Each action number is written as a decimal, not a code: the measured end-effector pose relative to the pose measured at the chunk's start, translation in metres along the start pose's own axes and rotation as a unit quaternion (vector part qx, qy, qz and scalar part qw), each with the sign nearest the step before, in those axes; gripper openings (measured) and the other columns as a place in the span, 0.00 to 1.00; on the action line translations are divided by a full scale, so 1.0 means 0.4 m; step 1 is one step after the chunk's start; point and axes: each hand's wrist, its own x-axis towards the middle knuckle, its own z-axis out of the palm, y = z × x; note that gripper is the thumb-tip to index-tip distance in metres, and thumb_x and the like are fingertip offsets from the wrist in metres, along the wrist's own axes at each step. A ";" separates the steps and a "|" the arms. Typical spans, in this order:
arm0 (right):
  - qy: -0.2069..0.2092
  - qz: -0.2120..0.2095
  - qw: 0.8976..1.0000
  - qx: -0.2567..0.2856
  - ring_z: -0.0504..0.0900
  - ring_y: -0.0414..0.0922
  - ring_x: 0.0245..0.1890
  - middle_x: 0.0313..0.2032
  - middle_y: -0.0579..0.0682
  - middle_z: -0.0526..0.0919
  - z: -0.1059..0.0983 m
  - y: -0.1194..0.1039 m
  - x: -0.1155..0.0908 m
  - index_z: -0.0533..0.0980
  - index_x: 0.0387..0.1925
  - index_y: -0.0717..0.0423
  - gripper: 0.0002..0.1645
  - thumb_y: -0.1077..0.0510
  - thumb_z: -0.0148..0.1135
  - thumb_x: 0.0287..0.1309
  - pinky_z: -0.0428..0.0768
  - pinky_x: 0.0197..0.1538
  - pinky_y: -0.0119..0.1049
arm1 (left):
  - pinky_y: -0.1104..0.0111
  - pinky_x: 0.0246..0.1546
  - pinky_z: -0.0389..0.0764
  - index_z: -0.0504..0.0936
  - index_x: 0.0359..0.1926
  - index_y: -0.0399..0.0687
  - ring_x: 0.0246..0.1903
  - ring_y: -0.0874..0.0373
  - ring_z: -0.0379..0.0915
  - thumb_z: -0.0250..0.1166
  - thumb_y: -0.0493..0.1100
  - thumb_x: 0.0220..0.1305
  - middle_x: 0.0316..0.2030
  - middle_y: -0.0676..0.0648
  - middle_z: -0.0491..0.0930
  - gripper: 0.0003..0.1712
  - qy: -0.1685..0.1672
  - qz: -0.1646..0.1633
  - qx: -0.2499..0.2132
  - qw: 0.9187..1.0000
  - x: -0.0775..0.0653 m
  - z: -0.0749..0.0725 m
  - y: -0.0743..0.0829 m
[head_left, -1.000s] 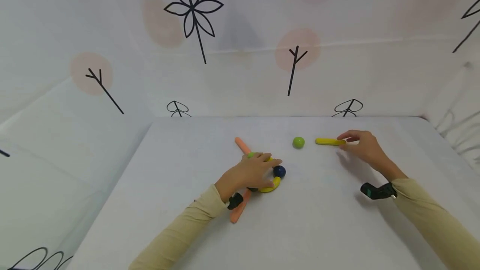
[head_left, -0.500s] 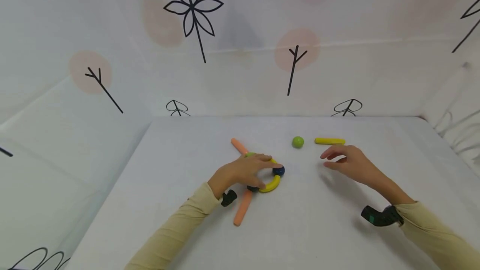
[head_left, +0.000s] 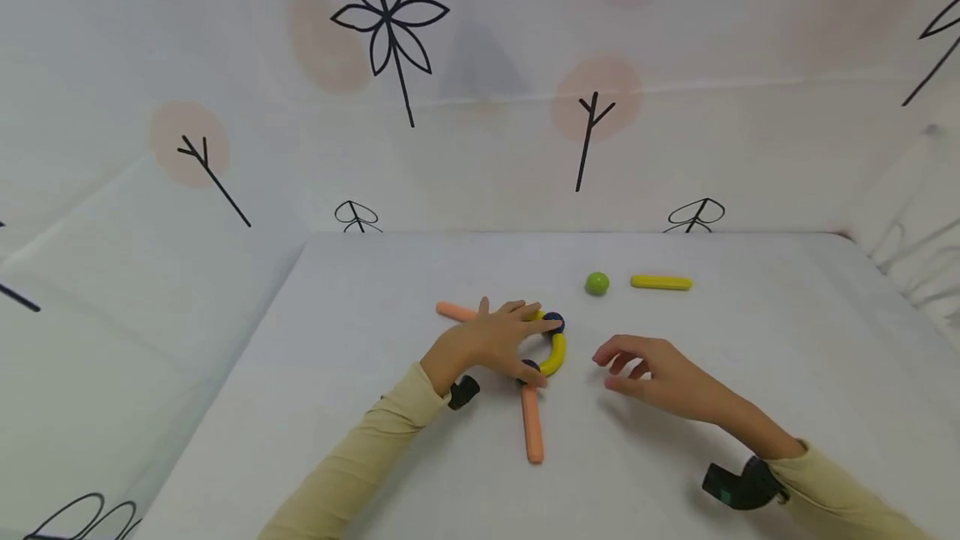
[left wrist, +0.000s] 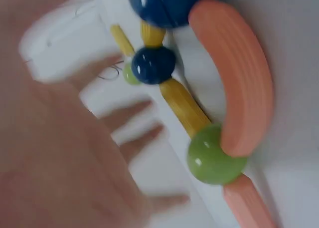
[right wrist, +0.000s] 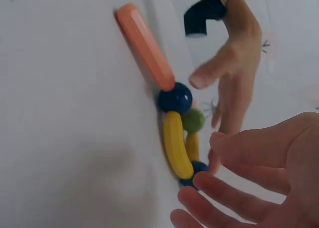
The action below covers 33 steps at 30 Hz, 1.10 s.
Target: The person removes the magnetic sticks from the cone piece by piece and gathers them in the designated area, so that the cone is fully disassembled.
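A joined ring of toy rods and balls lies on the white table. My left hand (head_left: 491, 340) is over it with fingers spread; its fingertips appear to touch the far dark blue ball (head_left: 552, 322), and its thumb the near dark blue ball (head_left: 529, 370). Between those balls curves a yellow rod (head_left: 556, 355). A straight orange rod (head_left: 532, 427) sticks out toward me, another orange rod (head_left: 454, 312) to the left. In the left wrist view a curved orange rod (left wrist: 241, 78) meets a green ball (left wrist: 214, 155). My right hand (head_left: 660, 377) hovers right of the ring, loosely curled, holding nothing.
Farther back on the table (head_left: 750, 298) lie a loose green ball (head_left: 597, 283) and a loose straight yellow rod (head_left: 661, 282). A white cloth wall with plant drawings stands behind the table and along its left side.
My right hand has come away from the loose yellow rod, toward me and left. Under my left hand the ring has turned counter-clockwise, its near orange rod swinging right.
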 end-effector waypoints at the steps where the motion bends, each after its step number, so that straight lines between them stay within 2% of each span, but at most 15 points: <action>1: -0.007 0.001 1.000 0.007 0.79 0.45 0.41 0.43 0.51 0.80 0.010 -0.006 0.000 0.75 0.46 0.58 0.15 0.61 0.64 0.57 0.79 0.41 0.32 | 0.41 0.64 0.46 0.55 0.71 0.74 0.71 0.56 0.39 0.64 0.68 0.53 0.73 0.53 0.47 0.47 -0.008 0.016 -0.018 1.000 -0.002 -0.004 -0.006; 3: -0.019 0.006 1.000 0.017 0.79 0.45 0.40 0.43 0.52 0.79 0.030 -0.018 -0.001 0.74 0.47 0.59 0.16 0.60 0.64 0.57 0.79 0.40 0.32 | 0.42 0.65 0.43 0.59 0.70 0.73 0.72 0.57 0.34 0.68 0.60 0.54 0.73 0.54 0.45 0.43 -0.024 0.045 -0.044 0.998 -0.005 -0.010 -0.017; 5: -0.030 0.013 0.999 0.026 0.79 0.43 0.39 0.43 0.51 0.79 0.049 -0.031 -0.001 0.73 0.48 0.59 0.18 0.60 0.65 0.57 0.79 0.39 0.31 | 0.44 0.65 0.45 0.62 0.69 0.71 0.72 0.57 0.34 0.69 0.54 0.54 0.73 0.54 0.45 0.41 -0.035 0.059 -0.057 0.996 -0.005 -0.012 -0.024; 7: -0.040 0.019 0.998 0.033 0.78 0.40 0.38 0.44 0.51 0.78 0.068 -0.044 -0.001 0.72 0.50 0.58 0.20 0.58 0.66 0.57 0.79 0.38 0.31 | 0.45 0.65 0.46 0.64 0.68 0.70 0.72 0.57 0.35 0.69 0.52 0.53 0.73 0.54 0.45 0.41 -0.041 0.054 -0.053 0.996 -0.004 -0.010 -0.028; 10: -0.052 0.017 0.998 0.038 0.78 0.38 0.37 0.44 0.50 0.78 0.096 -0.059 -0.001 0.71 0.51 0.58 0.23 0.56 0.66 0.57 0.79 0.36 0.31 | 0.45 0.65 0.48 0.64 0.68 0.70 0.72 0.56 0.37 0.69 0.56 0.53 0.73 0.54 0.44 0.41 -0.038 0.039 -0.040 0.998 -0.003 -0.003 -0.029; 16: -0.037 0.001 0.999 0.020 0.76 0.38 0.33 0.42 0.47 0.77 0.136 -0.065 0.000 0.72 0.51 0.55 0.26 0.53 0.70 0.53 0.77 0.30 0.30 | 0.45 0.62 0.57 0.65 0.68 0.67 0.70 0.53 0.46 0.63 0.72 0.51 0.72 0.51 0.50 0.44 0.016 -0.001 -0.005 1.000 -0.016 0.021 -0.025; 20: -0.014 0.034 0.999 -0.027 0.73 0.38 0.27 0.36 0.43 0.76 0.143 -0.063 0.003 0.73 0.49 0.53 0.27 0.55 0.74 0.47 0.75 0.27 0.30 | 0.51 0.55 0.68 0.66 0.67 0.65 0.65 0.50 0.54 0.59 0.77 0.47 0.70 0.46 0.54 0.48 0.057 -0.041 0.019 0.997 -0.033 0.036 -0.013; 24: 0.001 0.060 0.997 -0.054 0.72 0.37 0.26 0.30 0.41 0.76 0.136 -0.052 0.007 0.75 0.46 0.56 0.23 0.61 0.73 0.47 0.74 0.27 0.29 | 0.53 0.51 0.71 0.66 0.67 0.66 0.63 0.49 0.57 0.58 0.79 0.46 0.70 0.45 0.53 0.49 0.079 -0.058 0.036 0.994 -0.041 0.047 -0.005; 26: 0.011 0.061 0.996 -0.057 0.73 0.37 0.26 0.28 0.42 0.76 0.128 -0.044 0.010 0.77 0.44 0.59 0.20 0.64 0.71 0.47 0.75 0.28 0.29 | 0.51 0.53 0.69 0.66 0.67 0.66 0.64 0.49 0.55 0.59 0.77 0.48 0.71 0.45 0.50 0.47 0.084 -0.044 0.034 0.995 -0.042 0.049 -0.006; 29: 0.034 0.060 0.995 -0.073 0.73 0.38 0.27 0.28 0.42 0.78 0.116 -0.030 0.017 0.79 0.41 0.61 0.17 0.66 0.71 0.46 0.75 0.29 0.29 | 0.45 0.59 0.60 0.67 0.66 0.67 0.69 0.47 0.47 0.61 0.71 0.53 0.73 0.45 0.46 0.41 0.091 -0.001 0.022 0.996 -0.036 0.052 -0.012; 33: 0.070 0.040 0.992 -0.093 0.74 0.36 0.27 0.27 0.42 0.79 0.102 -0.008 0.023 0.80 0.37 0.61 0.13 0.65 0.72 0.46 0.75 0.29 0.29 | 0.37 0.61 0.50 0.71 0.63 0.69 0.72 0.46 0.37 0.63 0.62 0.59 0.73 0.49 0.44 0.31 0.101 0.045 -0.006 0.994 -0.018 0.060 -0.017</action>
